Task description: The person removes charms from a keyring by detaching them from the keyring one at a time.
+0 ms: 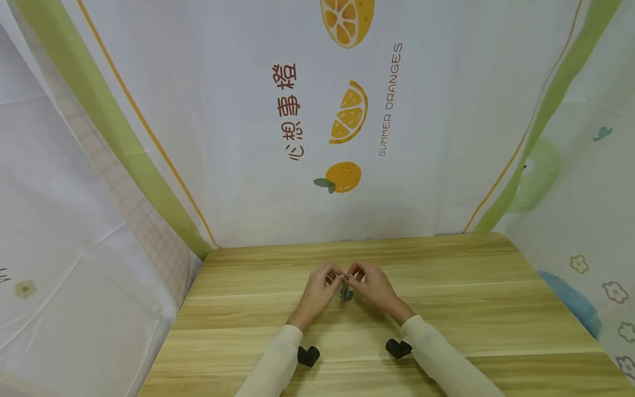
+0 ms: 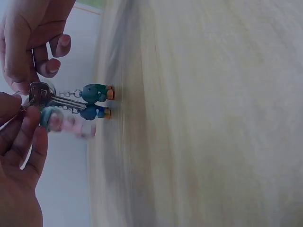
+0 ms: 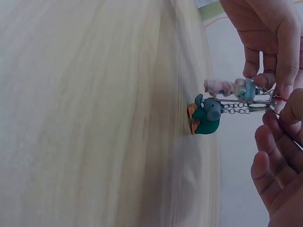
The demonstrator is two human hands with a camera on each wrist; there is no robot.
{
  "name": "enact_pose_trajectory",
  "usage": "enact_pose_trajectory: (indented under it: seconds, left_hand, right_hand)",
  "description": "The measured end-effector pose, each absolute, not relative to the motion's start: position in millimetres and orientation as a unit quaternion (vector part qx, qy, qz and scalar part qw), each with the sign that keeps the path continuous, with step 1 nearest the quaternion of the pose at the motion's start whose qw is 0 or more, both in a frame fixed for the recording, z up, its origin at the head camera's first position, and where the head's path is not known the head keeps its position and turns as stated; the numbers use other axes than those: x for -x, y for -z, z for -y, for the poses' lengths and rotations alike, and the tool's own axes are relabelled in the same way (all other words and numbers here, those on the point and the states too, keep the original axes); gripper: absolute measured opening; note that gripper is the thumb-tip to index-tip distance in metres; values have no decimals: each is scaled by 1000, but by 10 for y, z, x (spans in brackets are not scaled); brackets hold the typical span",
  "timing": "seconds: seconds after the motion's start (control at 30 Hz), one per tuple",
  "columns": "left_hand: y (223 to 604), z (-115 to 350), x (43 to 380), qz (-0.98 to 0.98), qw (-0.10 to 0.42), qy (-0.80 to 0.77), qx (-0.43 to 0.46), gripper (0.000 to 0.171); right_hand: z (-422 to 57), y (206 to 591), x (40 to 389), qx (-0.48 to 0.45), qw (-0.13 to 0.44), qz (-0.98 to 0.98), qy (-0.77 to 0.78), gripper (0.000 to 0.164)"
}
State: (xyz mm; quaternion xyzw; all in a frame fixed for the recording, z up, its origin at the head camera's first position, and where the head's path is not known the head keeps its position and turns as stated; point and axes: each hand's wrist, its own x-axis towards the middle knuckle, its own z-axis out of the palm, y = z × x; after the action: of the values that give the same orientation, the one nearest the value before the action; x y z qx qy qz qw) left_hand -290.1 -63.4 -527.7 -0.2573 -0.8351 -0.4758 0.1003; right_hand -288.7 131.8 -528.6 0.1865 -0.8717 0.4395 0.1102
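Note:
My left hand (image 1: 316, 290) and my right hand (image 1: 375, 286) meet over the middle of the table. Thumb and fingers of each pinch a metal key ring (image 3: 273, 100) between them. From it hang a silver key (image 2: 41, 93) and small charms on chains. One charm is a grey-headed elephant figure in green (image 3: 208, 122); beside it hangs a similar blue figure (image 2: 92, 112). A pink figure with a teal top (image 2: 67, 124) dangles alongside, blurred in the left wrist view. The fingertips partly hide the ring.
The wood-grain table (image 1: 238, 314) stretches out on both sides of the hands. A white curtain (image 1: 238, 138) printed with oranges stands behind its far edge, and more printed cloth (image 1: 585, 220) hangs along the sides. Black wrist devices (image 1: 308, 357) sit by both sleeves.

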Motion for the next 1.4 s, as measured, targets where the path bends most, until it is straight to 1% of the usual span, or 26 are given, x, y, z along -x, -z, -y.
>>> enact_pose_trajectory:
  seconds: [0.17, 0.37, 0.53, 0.73, 0.87, 1.0, 1.13, 1.23, 1.4]
  left_hand:
    - [5266, 654, 2902, 832, 78, 481, 267, 7]
    - [5239, 671, 2898, 831, 78, 473, 282, 11]
    - [5223, 677, 2906, 837, 74, 461, 284, 12]
    - [5205, 673, 2891, 861, 105, 416, 274, 10]
    - [5196, 666, 2883, 878, 127, 381, 259, 7]
    - [5185, 668, 2883, 880, 131, 374, 260, 8]
    - [5167, 687, 2882, 871, 114, 394, 269, 10]
    - [5153, 704, 2880, 865, 98, 409, 274, 11]
    - [5129, 714, 2868, 863, 71, 424, 265, 13]
  right_hand:
    - [-1321, 5276, 2883, -184, 113, 870, -444, 7]
    - [-1337, 5270, 2874, -189, 124, 865, -447, 11]
    - [-1354, 5271, 2870, -194, 133, 864, -444, 10]
    - [-1365, 5264, 2889, -196, 138, 868, -435, 6]
    - [-1371, 5248, 2898, -209, 146, 867, -429, 7]
    - [-1390, 5242, 2914, -232, 160, 867, -412, 11]
    - [-1412, 5241, 2930, -263, 178, 864, -392, 14]
    - [-1414, 5237, 2931, -284, 194, 862, -374, 13]
    - [-1398, 5245, 2929, -292, 209, 867, -346, 13]
